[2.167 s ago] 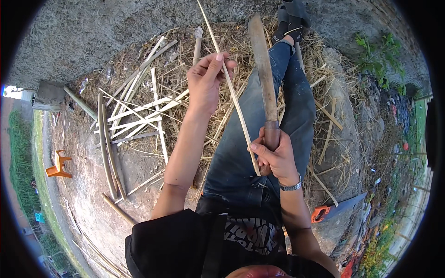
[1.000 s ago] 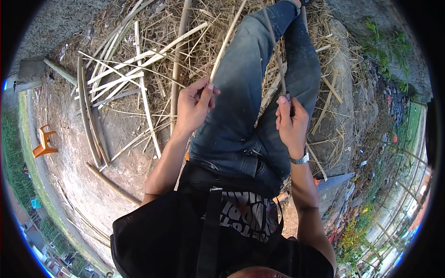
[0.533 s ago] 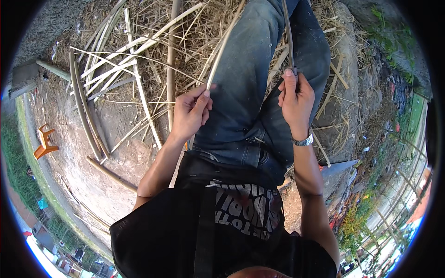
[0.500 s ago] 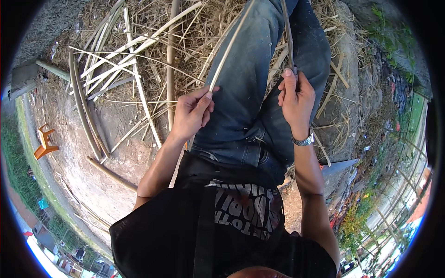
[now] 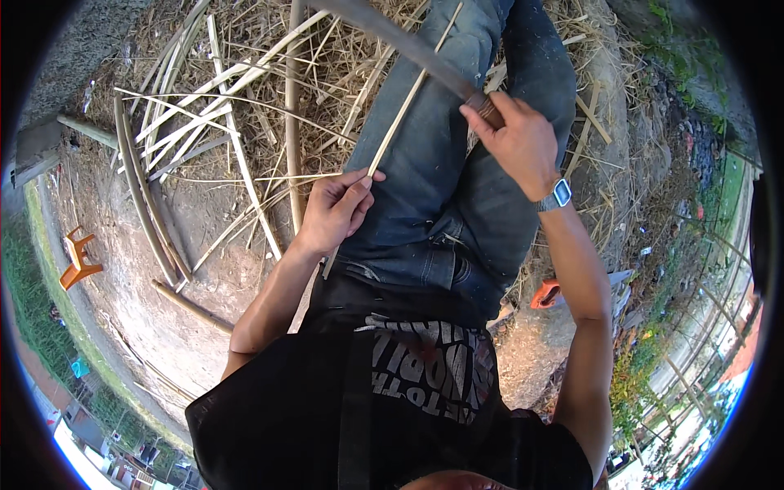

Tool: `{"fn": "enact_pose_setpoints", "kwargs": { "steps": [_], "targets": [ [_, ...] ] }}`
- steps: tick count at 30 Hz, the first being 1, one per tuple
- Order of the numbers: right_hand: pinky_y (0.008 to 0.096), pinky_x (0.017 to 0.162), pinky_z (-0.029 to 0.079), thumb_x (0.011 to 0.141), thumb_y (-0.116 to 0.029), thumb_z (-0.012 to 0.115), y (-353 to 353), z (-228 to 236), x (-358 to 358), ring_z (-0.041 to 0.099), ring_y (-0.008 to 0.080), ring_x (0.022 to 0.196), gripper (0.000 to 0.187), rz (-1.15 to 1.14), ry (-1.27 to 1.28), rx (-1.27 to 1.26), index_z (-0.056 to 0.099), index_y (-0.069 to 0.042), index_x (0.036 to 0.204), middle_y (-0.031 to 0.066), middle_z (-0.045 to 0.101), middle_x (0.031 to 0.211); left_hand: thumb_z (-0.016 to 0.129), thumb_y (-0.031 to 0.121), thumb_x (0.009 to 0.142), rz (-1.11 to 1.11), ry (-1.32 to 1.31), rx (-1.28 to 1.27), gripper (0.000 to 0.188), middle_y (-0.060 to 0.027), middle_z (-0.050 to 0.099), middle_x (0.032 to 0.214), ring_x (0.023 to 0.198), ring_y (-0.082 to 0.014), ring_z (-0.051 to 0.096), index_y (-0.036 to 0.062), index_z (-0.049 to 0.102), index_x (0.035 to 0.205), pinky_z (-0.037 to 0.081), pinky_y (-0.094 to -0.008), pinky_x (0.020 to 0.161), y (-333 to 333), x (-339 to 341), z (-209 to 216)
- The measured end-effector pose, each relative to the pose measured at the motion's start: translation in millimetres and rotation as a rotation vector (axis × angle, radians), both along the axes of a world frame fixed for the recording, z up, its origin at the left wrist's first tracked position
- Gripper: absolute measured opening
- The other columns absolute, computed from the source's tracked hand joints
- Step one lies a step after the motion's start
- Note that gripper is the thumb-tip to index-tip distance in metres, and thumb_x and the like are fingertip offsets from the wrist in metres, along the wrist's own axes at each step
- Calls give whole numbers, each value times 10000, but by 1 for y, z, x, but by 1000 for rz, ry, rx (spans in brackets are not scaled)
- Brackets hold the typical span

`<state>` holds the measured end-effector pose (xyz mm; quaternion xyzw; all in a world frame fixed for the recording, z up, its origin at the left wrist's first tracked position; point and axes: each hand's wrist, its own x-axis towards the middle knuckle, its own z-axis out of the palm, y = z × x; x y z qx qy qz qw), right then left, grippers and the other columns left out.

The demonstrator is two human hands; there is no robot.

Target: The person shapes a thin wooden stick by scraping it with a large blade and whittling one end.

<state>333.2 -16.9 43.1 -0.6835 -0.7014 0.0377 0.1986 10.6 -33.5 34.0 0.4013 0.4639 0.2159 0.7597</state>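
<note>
My left hand [image 5: 333,214] is closed on a thin pale bamboo strip [image 5: 400,116], pinched between thumb and fingers. The strip slants up and to the right across my jeans [image 5: 425,163], and a short end shows below the hand. My right hand [image 5: 523,145] grips the handle of a long knife, its fingers wrapped round it. The dark blade [image 5: 408,47] points up and to the left, passing over the strip in the picture. Whether blade and strip touch, I cannot tell. The blade's far end leaves the top of the view.
Split bamboo strips [image 5: 233,135] lie crossed on straw at the left, beside a long pole [image 5: 292,122] and curved sticks [image 5: 147,196]. A saw with an orange handle [image 5: 545,294] lies by my right forearm. Far left is an orange plastic chair [image 5: 79,260].
My right hand has turned, swinging the knife from nearly upright to a leftward slant over the strip. My left hand has barely shifted; its strip leans further right. The saw's handle has come into sight.
</note>
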Motion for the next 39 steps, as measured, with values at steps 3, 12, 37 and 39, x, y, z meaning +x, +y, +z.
{"fn": "enact_pose_setpoints", "kwargs": {
  "steps": [3, 12, 37, 39],
  "targets": [
    [469, 550, 527, 930, -511, 768, 14, 12, 14, 690, 376, 651, 462, -60, 31, -74, 671, -62, 872, 143, 669, 718, 535, 196, 1128, -7, -15, -31, 309, 0, 539, 678, 434, -31, 398, -48, 677, 1252, 288, -209, 398, 0, -4, 0],
    [451, 551, 575, 913, -624, 723, -3, -4, 18, 719, 339, 662, 504, 139, -103, 22, 711, -126, 990, 82, 699, 785, 541, 195, 1116, -4, -79, -173, 298, 3, 526, 665, 433, -33, 383, -38, 688, 1229, 278, -215, 395, -6, -15, -2],
    [358, 499, 492, 994, -578, 645, -55, 39, -62, 621, 226, 525, 501, 388, 234, -160, 658, -365, 1447, 14, 565, 647, 446, 268, 1156, -6, -338, -264, 325, 53, 322, 594, 413, -49, 271, 28, 631, 1040, 188, -236, 381, 1, 4, 14],
    [349, 492, 486, 998, -574, 642, -51, 42, -64, 606, 219, 510, 478, 403, 210, -84, 670, -376, 1432, 4, 557, 643, 451, 262, 1154, 69, -299, -374, 314, 50, 330, 597, 414, -49, 278, 34, 631, 1035, 186, -235, 380, 9, 15, 3]
  ]
}}
